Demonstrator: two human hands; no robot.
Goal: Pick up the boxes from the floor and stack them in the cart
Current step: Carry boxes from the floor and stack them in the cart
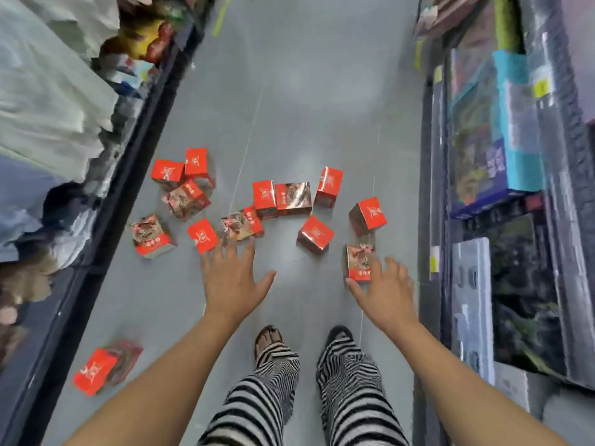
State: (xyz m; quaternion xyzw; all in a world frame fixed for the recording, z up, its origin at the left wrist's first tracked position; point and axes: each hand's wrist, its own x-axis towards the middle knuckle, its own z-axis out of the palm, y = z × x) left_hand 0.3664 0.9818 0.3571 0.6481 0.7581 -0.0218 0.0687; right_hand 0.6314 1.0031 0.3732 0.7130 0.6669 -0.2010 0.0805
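Head-camera view, looking straight down a grey shop floor (306, 91) between two runs of shelving. Small red boxes (264, 195) lay scattered across the middle of the frame, some showing plain red faces and others a patterned side. Three of them were bunched at 11 o'clock, three stood side by side at the centre, and the rest lay loose around them. A lone box (96, 368) lay on its side at 8 o'clock, well apart from the others. The left hand (231, 284), at 7 o'clock, was stretched out flat with fingers spread wide and holding nothing. Its fingertips reached just beside a red-topped box (203, 235), though contact could not be made out. The right hand (386, 284), at 4 o'clock, had its thumb on the near side of a patterned box (360, 262) and its fingers curled round the far side, gripping it on the floor. At 6 o'clock were the person's striped trousers (347, 381) and a sandalled foot (269, 339). The left shelving (135, 130), from 9 to 11 o'clock, held pale bagged goods (48, 91). The right shelving (431, 156), from 1 to 4 o'clock, held flat boxed goods (483, 140) standing on edge, blurred.
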